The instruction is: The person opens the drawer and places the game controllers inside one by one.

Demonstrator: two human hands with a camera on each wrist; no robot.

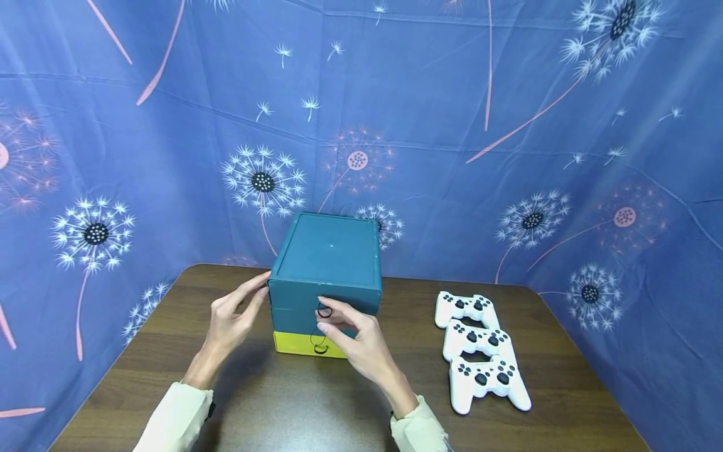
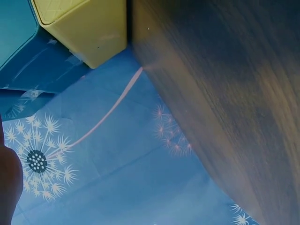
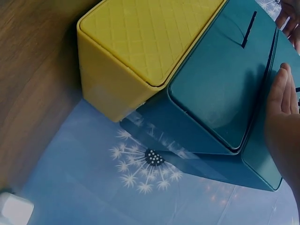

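A teal drawer box (image 1: 332,249) stands stacked over a yellow drawer box (image 1: 288,343). In the right wrist view, two teal boxes sit one above the other, the lower teal box (image 3: 211,89) next to the diamond-patterned yellow one. My right hand (image 1: 351,329) is at the teal front. Its index finger and thumb are spread on either side of a black ring pull (image 1: 324,311). Another black pull (image 1: 321,349) shows lower down, with a thin loop above it. My left hand (image 1: 230,317) touches the teal box's left front edge with extended fingertips.
Three white game controllers (image 1: 480,351) lie in an overlapping column to the right of the boxes. The brown wooden table (image 1: 271,414) meets a blue dandelion-print cloth (image 1: 429,207) at its back and sides.
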